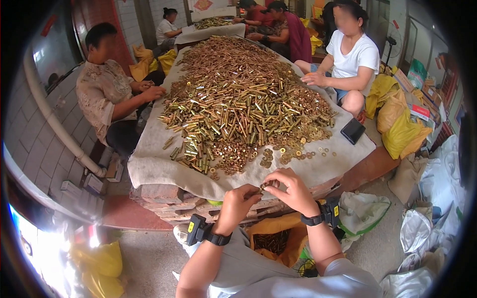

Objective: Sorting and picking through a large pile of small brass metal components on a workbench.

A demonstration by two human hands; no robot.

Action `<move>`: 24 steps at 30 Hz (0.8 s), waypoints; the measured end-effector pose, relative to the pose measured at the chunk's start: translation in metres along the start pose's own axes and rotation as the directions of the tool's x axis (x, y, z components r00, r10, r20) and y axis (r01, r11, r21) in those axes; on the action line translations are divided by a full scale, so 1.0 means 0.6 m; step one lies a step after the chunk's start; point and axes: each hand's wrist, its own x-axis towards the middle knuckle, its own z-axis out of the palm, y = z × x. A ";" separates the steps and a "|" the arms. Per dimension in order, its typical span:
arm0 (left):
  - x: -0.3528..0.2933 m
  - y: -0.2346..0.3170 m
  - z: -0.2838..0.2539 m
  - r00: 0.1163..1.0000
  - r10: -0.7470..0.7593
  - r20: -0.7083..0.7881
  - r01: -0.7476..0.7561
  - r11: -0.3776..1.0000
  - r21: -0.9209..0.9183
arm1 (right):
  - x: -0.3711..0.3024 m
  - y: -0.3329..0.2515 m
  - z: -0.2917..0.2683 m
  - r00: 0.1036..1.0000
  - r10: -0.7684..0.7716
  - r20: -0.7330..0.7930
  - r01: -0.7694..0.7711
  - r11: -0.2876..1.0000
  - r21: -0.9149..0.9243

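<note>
My left hand [239, 202] and my right hand [288, 187] meet just off the near edge of the table. Their fingertips pinch a small brass-coloured metal piece [262, 187]; the fingers cover most of it, so its exact kind cannot be told. Beyond them, a big heap of brass-coloured metal sleeves [226, 116] lies on a pale cloth [154, 161]. Copper-coloured nuts [233, 160] form a pile at the heap's near side. Flat washers [283, 150] are scattered to the right of these. Farther back the heap turns to reddish bolts [223, 59].
An orange sack [293, 243] with dark metal pieces inside stands open between my legs. A black phone [353, 130] rests at the table's right edge. Co-workers sit at left [107, 92] and right [350, 62], others farther back. Yellow sacks [400, 126] and white sacks [442, 179] line the right side.
</note>
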 end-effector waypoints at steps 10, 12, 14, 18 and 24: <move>-0.006 0.019 0.011 1.000 -0.014 0.020 0.015 1.000 -0.014 | -0.024 0.028 0.047 0.978 0.137 -0.155 -0.028 0.831 0.556; -0.006 0.020 0.010 0.999 -0.011 0.047 0.019 0.986 -0.169 | -0.021 0.006 0.049 0.973 0.152 -0.174 -0.029 0.826 0.563; -0.007 0.017 0.010 0.999 -0.020 0.045 0.029 0.977 -0.213 | -0.022 0.002 0.054 0.968 0.166 -0.190 -0.028 0.820 0.572; -0.004 0.022 0.016 0.996 -0.047 0.072 0.061 0.976 -0.211 | -0.034 0.021 0.066 0.956 0.208 -0.208 -0.026 0.765 0.644; -0.001 0.009 0.013 0.998 -0.053 -0.022 0.045 0.957 -0.286 | -0.039 0.007 0.070 0.953 0.187 -0.238 -0.020 0.824 0.566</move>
